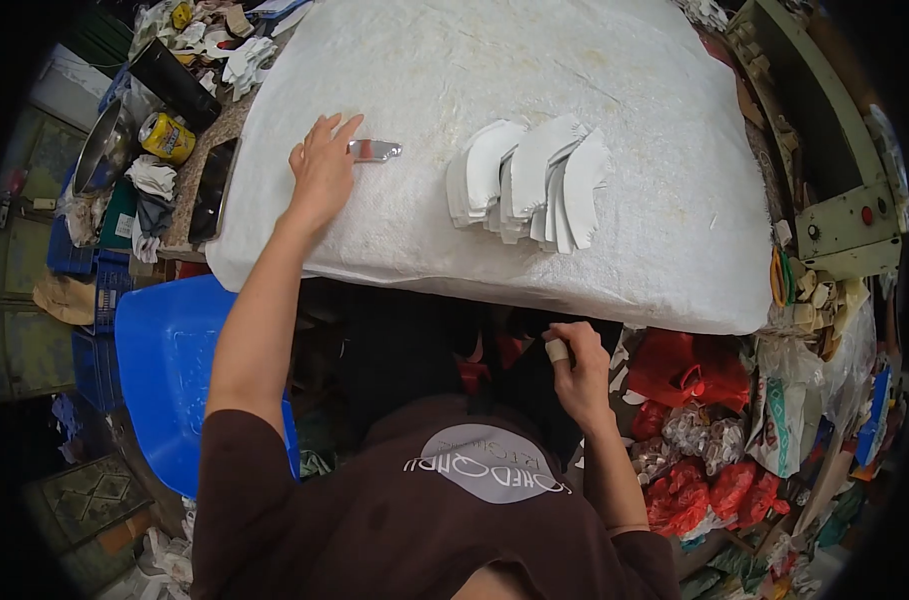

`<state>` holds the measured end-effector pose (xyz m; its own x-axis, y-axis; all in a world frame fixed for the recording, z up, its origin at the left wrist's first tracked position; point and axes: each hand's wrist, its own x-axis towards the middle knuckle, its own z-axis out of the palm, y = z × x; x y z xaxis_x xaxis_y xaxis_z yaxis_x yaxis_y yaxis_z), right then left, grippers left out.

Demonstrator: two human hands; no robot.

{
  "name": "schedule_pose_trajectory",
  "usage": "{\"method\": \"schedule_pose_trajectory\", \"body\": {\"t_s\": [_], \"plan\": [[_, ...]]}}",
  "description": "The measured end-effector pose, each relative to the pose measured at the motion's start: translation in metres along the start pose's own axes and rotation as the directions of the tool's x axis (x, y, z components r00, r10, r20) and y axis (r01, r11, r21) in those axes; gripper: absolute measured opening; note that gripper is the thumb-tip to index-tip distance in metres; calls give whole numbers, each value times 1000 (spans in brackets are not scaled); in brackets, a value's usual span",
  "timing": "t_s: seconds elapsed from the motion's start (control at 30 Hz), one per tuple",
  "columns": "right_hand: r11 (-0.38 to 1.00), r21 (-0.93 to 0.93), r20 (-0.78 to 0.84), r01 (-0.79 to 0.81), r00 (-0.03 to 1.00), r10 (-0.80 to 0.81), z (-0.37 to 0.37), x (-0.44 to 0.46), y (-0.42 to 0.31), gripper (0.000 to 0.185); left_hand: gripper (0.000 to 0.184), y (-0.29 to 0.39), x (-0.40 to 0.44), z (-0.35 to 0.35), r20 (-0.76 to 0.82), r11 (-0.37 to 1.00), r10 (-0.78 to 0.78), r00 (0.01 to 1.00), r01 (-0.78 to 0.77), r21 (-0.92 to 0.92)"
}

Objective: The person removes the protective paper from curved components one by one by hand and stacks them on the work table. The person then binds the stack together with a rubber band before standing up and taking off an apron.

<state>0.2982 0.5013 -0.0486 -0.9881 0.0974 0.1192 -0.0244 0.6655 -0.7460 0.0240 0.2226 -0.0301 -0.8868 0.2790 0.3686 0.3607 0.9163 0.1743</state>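
Note:
My left hand [324, 168] rests on the white-covered table with its fingers spread. Right beside it lies a small flat tool [377, 151], silvery with a reddish patch. One end of this tool meets the edge of my hand, and I cannot tell its exact kind. To the right stand stacks of curved white pieces [528, 180] with jagged edges, leaning together in several layers. My right hand [581, 375] is below the table edge, over my lap, with loosely curled fingers. A pale wrap [557, 350] covers one of its digits, and nothing shows in its grasp.
A blue plastic tub [170, 370] stands at my left below the table [395, 60]. A phone [214, 190], a yellow can [167, 139] and a metal bowl [105, 147] sit at the left. Red plastic bags [690, 370] fill the lower right, beneath a greenish machine [848, 228].

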Motion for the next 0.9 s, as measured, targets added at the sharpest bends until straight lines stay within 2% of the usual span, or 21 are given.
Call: {"method": "schedule_pose_trajectory", "body": {"t_s": [0.03, 0.07, 0.1, 0.13, 0.2, 0.27, 0.3, 0.37, 0.4, 0.47, 0.53, 0.6, 0.73, 0.8, 0.87, 0.9], "plan": [[998, 26, -93, 55, 994, -52, 2, 5, -6, 30, 45, 12, -3, -14, 2, 1000, 2, 1000, -2, -2], [998, 23, -91, 50, 995, -48, 2, 13, -16, 30, 47, 27, -3, -27, 35, 966, 126, 991, -115, -230], [982, -67, -191, 176, 964, -185, -2, 22, -31, 29, 49, 44, -4, -39, 36, 870, 246, 969, -204, -449], [941, -168, -275, 293, 903, -330, -6, 34, -47, 28, 49, 59, -6, -44, 34, 870, 240, 970, -199, -452], [846, -383, -292, 372, 820, -493, -14, 61, -79, 29, 46, 84, -6, -51, 0, 720, 392, 920, -306, -623], [753, -533, -219, 386, 797, -563, -20, 91, -104, 23, 43, 90, -4, -41, 30, 691, 409, 912, -288, -663], [748, -536, -213, 391, 795, -568, -20, 106, -112, 23, 41, 91, -4, -37, 65, 662, 435, 898, -269, -700], [623, -651, -49, 433, 795, -604, -16, 132, -122, 15, 39, 91, -4, -31, 71, 664, 421, 904, -254, -703], [618, -652, -41, 439, 794, -607, -13, 140, -124, 15, 38, 91, -4, -29, 83, 667, 412, 907, -239, -706], [565, -700, 121, 438, 851, -511, -6, 151, -127, 11, 38, 90, -3, -26, 108, 660, 395, 912, -200, -724], [555, -699, 165, 450, 858, -487, 4, 157, -124, 9, 37, 89, -4, -24, 134, 652, 380, 915, -163, -741], [571, -707, 221, 418, 897, -383, 9, 159, -123, 19, 36, 88, -5, -21, 71, 674, 392, 917, -234, -701], [619, -639, 162, 457, 867, -472, 3, 159, -120, 15, 32, 88, -5, -16, -26, 696, 406, 913, -328, -639], [772, -437, 32, 462, 866, -500, -11, 154, -125, 20, 29, 87, -4, -18, -42, 681, 444, 895, -367, -633], [868, -271, -169, 416, 867, -469, -33, 148, -132, 21, 32, 88, -4, -17, -5, 686, 432, 902, -332, -648], [905, -143, -168, 402, 891, -422, -44, 143, -129, 22, 35, 88, -4, -18, 34, 692, 425, 904, -301, -656]]}}
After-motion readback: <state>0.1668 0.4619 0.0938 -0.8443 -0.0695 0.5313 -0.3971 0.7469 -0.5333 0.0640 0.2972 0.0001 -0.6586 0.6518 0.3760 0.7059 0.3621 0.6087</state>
